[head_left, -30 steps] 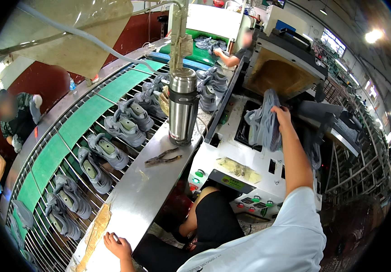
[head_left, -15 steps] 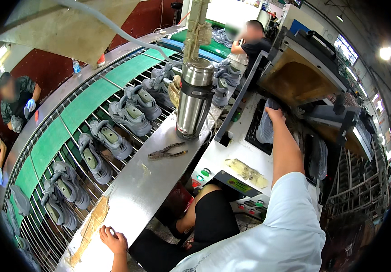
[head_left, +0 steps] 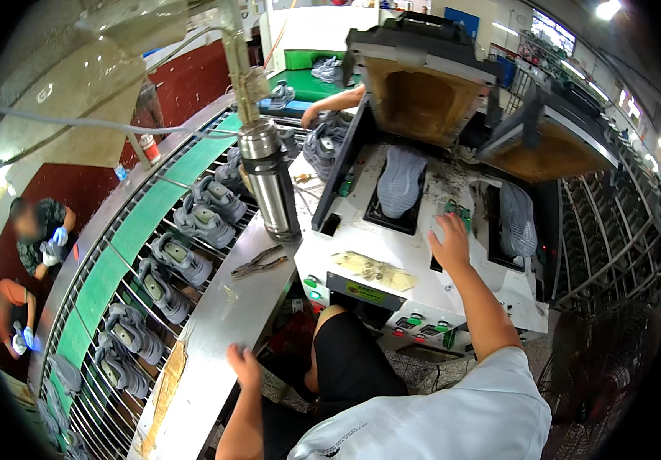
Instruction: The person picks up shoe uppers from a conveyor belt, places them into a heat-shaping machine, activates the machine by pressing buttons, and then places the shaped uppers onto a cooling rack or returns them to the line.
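A white two-station press point(head_left: 330, 268) stands in front of me, both its hinged lids raised. A grey shoe point(head_left: 401, 184) lies sole up on the left black pad. Sole up on the right pad lies another grey shoe point(head_left: 518, 224). My right hand point(head_left: 451, 239) hovers open between the two stations, fingers spread, holding nothing and apart from both shoes. My left hand point(head_left: 246, 366) hangs open and bare by the edge of the metal ledge point(head_left: 231, 322), its fingers slightly apart.
Pliers point(head_left: 259, 262) and a steel flask point(head_left: 267, 184) occupy the ledge. Left of it, a roller conveyor with a green belt point(head_left: 108, 280) carries several grey shoes point(head_left: 163, 290). Raised lids point(head_left: 422, 84) overhang the press. Co-workers stand at far left; another person's arm point(head_left: 334, 103) reaches in behind the press.
My right hand has let go of the grey shoe, which now rests on the left pad, and drawn back toward me. My left hand has shifted rightward off the ledge. The view has turned.
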A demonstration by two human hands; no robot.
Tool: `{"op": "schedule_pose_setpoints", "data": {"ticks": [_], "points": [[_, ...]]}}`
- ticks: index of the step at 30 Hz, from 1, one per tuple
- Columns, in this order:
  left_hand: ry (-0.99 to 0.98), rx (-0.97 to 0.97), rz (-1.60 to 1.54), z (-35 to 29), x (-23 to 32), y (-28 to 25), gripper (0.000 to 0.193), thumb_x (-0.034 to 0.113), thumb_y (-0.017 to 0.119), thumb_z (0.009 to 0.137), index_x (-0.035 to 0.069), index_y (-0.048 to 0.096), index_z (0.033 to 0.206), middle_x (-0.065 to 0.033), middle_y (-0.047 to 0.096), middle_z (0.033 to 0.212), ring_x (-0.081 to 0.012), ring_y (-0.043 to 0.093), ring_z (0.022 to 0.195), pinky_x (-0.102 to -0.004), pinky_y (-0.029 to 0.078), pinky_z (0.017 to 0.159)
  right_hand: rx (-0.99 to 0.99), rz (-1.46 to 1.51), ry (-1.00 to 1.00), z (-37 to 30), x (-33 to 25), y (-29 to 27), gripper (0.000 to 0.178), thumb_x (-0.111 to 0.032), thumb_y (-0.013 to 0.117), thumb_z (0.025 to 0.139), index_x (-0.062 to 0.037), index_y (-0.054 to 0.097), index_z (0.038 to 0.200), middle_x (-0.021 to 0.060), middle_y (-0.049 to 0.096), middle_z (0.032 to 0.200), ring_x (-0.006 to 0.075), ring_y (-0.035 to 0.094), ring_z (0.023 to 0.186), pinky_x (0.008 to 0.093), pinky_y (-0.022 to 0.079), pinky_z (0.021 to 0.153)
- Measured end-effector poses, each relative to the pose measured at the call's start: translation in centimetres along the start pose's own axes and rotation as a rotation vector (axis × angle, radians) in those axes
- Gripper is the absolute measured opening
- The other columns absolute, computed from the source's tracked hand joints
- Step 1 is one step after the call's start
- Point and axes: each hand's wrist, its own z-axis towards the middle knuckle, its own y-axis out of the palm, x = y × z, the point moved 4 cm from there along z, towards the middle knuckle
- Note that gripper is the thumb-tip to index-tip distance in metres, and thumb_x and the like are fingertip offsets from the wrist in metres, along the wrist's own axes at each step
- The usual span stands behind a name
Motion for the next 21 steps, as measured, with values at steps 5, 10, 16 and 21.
{"op": "schedule_pose_setpoints", "data": {"ticks": [5, 10, 16, 21], "points": [[-0.309, -0.144, -0.602, 0.0, 14.7, 14.1, 0.060, 0.032, 0.050, 0.096, -0.005, 0.034, 0.139, -0.0210, 0.042, 0.139, -0.0287, 0.043, 0.127, -0.0335, 0.033, 0.105, 0.211, -0.072, 0.151, -2.3, 9.8, -8.7, 0.038, -0.017, 0.072, 0.071, -0.0048, 0.059, 0.104, 0.0160, 0.058, 0.110, 0.0370, 0.052, 0.105, 0.0450, 0.042, 0.092], [-0.529, -0.442, -1.138, -0.4, 20.5, 19.2, 0.040, 0.035, 0.040, 0.099, 0.004, 0.051, 0.121, -0.0088, 0.053, 0.126, -0.0202, 0.048, 0.118, -0.0334, 0.036, 0.098, 0.202, -0.286, 0.319, -3.0, 20.2, -13.4, 0.061, -0.029, 0.078, 0.067, -0.0064, 0.055, 0.119, 0.0212, 0.055, 0.117, 0.0396, 0.051, 0.112, 0.0472, 0.044, 0.091], [-0.511, -0.519, -0.660, -1.1, 4.6, 6.4, 0.041, 0.031, 0.052, 0.093, -0.003, 0.057, 0.114, -0.0142, 0.066, 0.098, -0.0267, 0.066, 0.088, -0.0367, 0.054, 0.077, -0.227, -0.195, 0.876, 0.7, 25.3, -12.2, 0.095, -0.056, 0.072, 0.065, -0.0115, 0.036, 0.142, 0.0226, 0.053, 0.127, 0.0387, 0.051, 0.119, 0.0463, 0.043, 0.096], [-0.526, -0.149, -0.373, -7.1, -4.6, -6.6, 0.023, 0.018, 0.057, 0.088, -0.004, 0.065, 0.091, -0.0126, 0.067, 0.077, -0.0205, 0.065, 0.064, -0.0305, 0.054, 0.062, -0.337, -0.223, 1.023, 4.0, 26.1, -10.3, 0.096, -0.045, 0.067, 0.064, -0.0140, 0.029, 0.146, 0.0223, 0.053, 0.131, 0.0365, 0.050, 0.123, 0.0469, 0.040, 0.100]]}}
